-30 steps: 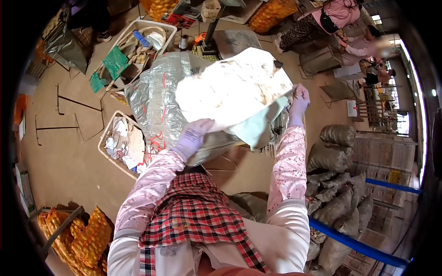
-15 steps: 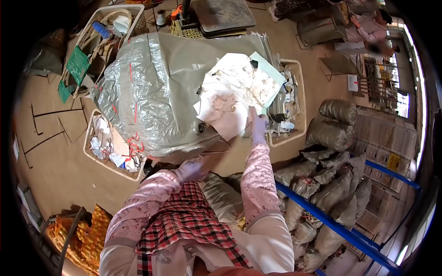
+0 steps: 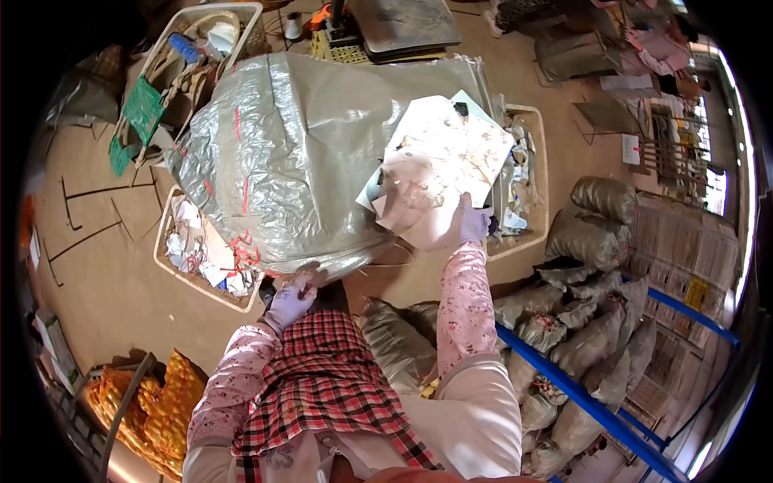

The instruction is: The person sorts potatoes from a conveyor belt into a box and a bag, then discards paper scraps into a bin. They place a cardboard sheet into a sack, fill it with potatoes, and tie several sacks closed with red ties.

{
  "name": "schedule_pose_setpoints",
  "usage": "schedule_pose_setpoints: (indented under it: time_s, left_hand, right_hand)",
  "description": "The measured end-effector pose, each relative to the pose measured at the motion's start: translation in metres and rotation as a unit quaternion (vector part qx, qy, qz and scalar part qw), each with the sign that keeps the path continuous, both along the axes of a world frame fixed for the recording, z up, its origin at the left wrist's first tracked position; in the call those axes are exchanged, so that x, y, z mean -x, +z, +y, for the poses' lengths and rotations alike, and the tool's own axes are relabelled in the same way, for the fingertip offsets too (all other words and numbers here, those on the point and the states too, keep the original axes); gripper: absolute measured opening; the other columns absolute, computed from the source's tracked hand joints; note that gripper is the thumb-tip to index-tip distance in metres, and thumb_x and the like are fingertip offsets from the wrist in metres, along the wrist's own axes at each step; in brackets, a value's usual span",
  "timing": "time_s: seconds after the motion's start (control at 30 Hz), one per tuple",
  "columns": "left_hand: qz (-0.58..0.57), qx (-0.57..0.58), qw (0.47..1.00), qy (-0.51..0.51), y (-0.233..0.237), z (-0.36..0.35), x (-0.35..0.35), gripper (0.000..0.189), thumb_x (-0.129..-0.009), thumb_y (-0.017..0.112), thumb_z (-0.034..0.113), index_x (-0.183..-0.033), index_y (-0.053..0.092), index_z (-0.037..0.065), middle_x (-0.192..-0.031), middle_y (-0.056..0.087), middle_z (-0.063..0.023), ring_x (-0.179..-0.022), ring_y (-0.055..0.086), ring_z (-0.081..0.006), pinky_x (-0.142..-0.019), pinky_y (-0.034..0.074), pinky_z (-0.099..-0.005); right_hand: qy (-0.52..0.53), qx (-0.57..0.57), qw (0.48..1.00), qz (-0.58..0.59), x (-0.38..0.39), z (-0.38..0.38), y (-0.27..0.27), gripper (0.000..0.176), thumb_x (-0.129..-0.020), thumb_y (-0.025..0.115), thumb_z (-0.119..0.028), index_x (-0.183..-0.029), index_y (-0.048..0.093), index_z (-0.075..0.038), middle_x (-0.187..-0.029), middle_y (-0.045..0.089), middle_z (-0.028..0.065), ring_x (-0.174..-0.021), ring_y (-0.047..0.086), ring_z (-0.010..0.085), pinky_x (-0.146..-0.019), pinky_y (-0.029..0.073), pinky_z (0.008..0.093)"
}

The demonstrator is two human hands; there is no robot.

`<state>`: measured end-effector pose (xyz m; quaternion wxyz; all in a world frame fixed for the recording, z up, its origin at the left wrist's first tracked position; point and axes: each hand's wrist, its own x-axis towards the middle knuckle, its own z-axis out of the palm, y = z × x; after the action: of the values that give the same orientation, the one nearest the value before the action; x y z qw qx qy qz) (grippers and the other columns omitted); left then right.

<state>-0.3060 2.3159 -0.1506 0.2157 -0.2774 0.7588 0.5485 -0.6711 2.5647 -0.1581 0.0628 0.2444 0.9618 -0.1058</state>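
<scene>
Gloved in pale purple, my right hand [image 3: 475, 223] grips the near right edge of a pile of white paper sheets [image 3: 435, 181], the thumb on top. Brownish, torn-looking patches mark the sheets, and a pale green sheet shows at the far corner. The pile lies on a large grey-green plastic sack [image 3: 330, 137]. My left hand [image 3: 294, 302], also gloved, is closed at the sack's near edge, by my checked apron [image 3: 322, 346]. Its fingertips are in shadow, and I cannot tell what is in them.
Scrap-filled crates stand left [image 3: 167, 249] and right [image 3: 541, 169] of the sack; another [image 3: 256, 20] holds rolls and straps behind. A scale platform [image 3: 407, 24] is at the back. Filled sacks [image 3: 592, 346] and a blue rail [image 3: 564, 382] lie right. People are at upper right.
My left hand has moved left to the sack's near edge; the brownish piece by it no longer shows clearly. My right hand stays at the paper pile, whose near sheets have shifted.
</scene>
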Motion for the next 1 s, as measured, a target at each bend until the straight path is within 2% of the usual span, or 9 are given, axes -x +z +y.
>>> schedule_pose_setpoints:
  time_s: [0.1, 0.17, 0.23, 0.3, 0.47, 0.67, 0.77, 0.93, 1.0]
  left_hand:
    - [-0.004, -0.032, 0.998, 0.044, -0.007, 0.004, -0.015, 0.037, -0.083, 0.057, 0.024, -0.114, 0.052, 0.003, -0.09, 0.063, -0.0145, -0.08, 0.062, -0.0249, -0.074, 0.049, -0.0317]
    - [-0.004, -0.051, 0.996, 0.069, -0.001, 0.005, -0.021, 0.035, -0.083, 0.057, 0.021, -0.112, 0.053, 0.003, -0.09, 0.063, -0.0127, -0.079, 0.062, -0.0214, -0.073, 0.049, -0.0305]
    - [-0.009, -0.052, 0.996, 0.07, 0.001, 0.005, -0.026, 0.036, -0.083, 0.057, 0.02, -0.114, 0.053, 0.003, -0.087, 0.063, -0.0108, -0.075, 0.061, -0.0186, -0.07, 0.048, -0.029]
    - [-0.01, -0.051, 0.996, 0.068, 0.012, 0.0, -0.026, 0.038, -0.083, 0.056, 0.019, -0.116, 0.053, 0.003, -0.084, 0.063, -0.0082, -0.07, 0.058, -0.0143, -0.067, 0.047, -0.0269]
    - [0.047, -0.084, 0.986, 0.138, 0.014, -0.003, -0.048, 0.031, -0.082, 0.057, 0.016, -0.111, 0.055, 0.004, -0.082, 0.062, -0.0107, -0.07, 0.059, -0.0172, -0.067, 0.047, -0.029]
    - [0.085, -0.1, 0.98, 0.15, -0.003, -0.018, -0.109, 0.037, -0.083, 0.058, 0.017, -0.115, 0.052, 0.0, -0.091, 0.064, -0.0111, -0.077, 0.059, -0.0149, -0.072, 0.047, -0.0277]
    - [0.101, -0.097, 0.977, 0.164, -0.009, -0.029, -0.152, 0.035, -0.083, 0.058, 0.018, -0.113, 0.054, 0.001, -0.091, 0.063, -0.0126, -0.077, 0.059, -0.0159, -0.072, 0.047, -0.028]
    - [0.133, -0.081, 0.975, 0.156, -0.003, -0.064, -0.232, 0.032, -0.083, 0.057, 0.018, -0.11, 0.055, 0.002, -0.09, 0.062, -0.0143, -0.077, 0.059, -0.0219, -0.071, 0.047, -0.0305]
    - [0.101, -0.073, 0.976, 0.181, -0.021, -0.073, -0.277, 0.032, -0.083, 0.057, 0.018, -0.11, 0.055, 0.002, -0.083, 0.061, -0.0119, -0.069, 0.057, -0.0186, -0.066, 0.047, -0.0303]
  right_hand:
    - [0.042, 0.09, 0.995, -0.02, -0.005, 0.014, -0.026, 0.103, -0.061, 0.072, -0.052, -0.13, 0.026, 0.009, -0.119, 0.049, 0.0255, -0.115, 0.044, 0.0359, -0.095, 0.035, 0.0384]
    - [0.056, 0.208, 0.975, 0.064, -0.004, 0.044, -0.076, 0.082, -0.062, 0.076, -0.036, -0.12, 0.04, 0.01, -0.117, 0.051, 0.0235, -0.109, 0.049, 0.0339, -0.094, 0.037, 0.0376]
    - [-0.019, 0.448, 0.892, 0.063, -0.016, 0.037, -0.067, 0.061, -0.069, 0.072, -0.026, -0.114, 0.047, 0.007, -0.112, 0.055, 0.0213, -0.101, 0.054, 0.0319, -0.09, 0.041, 0.039]
    - [-0.165, 0.679, 0.714, -0.043, -0.042, 0.025, -0.022, 0.044, -0.076, 0.067, -0.017, -0.111, 0.051, 0.004, -0.107, 0.058, 0.0193, -0.094, 0.057, 0.0304, -0.086, 0.045, 0.0408]
    - [-0.271, 0.636, 0.697, -0.189, -0.137, 0.023, -0.018, 0.03, -0.079, 0.059, -0.008, -0.108, 0.054, 0.001, -0.101, 0.06, 0.0155, -0.09, 0.059, 0.03, -0.084, 0.047, 0.0449]
    - [-0.17, 0.701, 0.68, -0.131, -0.176, -0.052, 0.058, 0.033, -0.08, 0.054, -0.008, -0.11, 0.051, 0.005, -0.106, 0.058, 0.0175, -0.098, 0.057, 0.0292, -0.088, 0.046, 0.0418]
    - [0.003, 0.741, 0.662, -0.11, -0.195, -0.09, 0.101, 0.042, -0.079, 0.051, -0.004, -0.118, 0.043, 0.01, -0.116, 0.053, 0.0184, -0.102, 0.055, 0.0292, -0.091, 0.045, 0.0381]
    - [0.194, 0.732, 0.642, -0.122, -0.205, -0.168, 0.143, 0.048, -0.073, 0.055, 0.0, -0.119, 0.042, 0.009, -0.109, 0.055, 0.0189, -0.101, 0.056, 0.0274, -0.088, 0.049, 0.0351]
    - [0.127, 0.776, 0.599, -0.148, -0.199, -0.221, 0.167, 0.054, -0.07, 0.058, 0.003, -0.12, 0.041, 0.007, -0.108, 0.055, 0.0191, -0.101, 0.056, 0.0283, -0.083, 0.053, 0.0355]
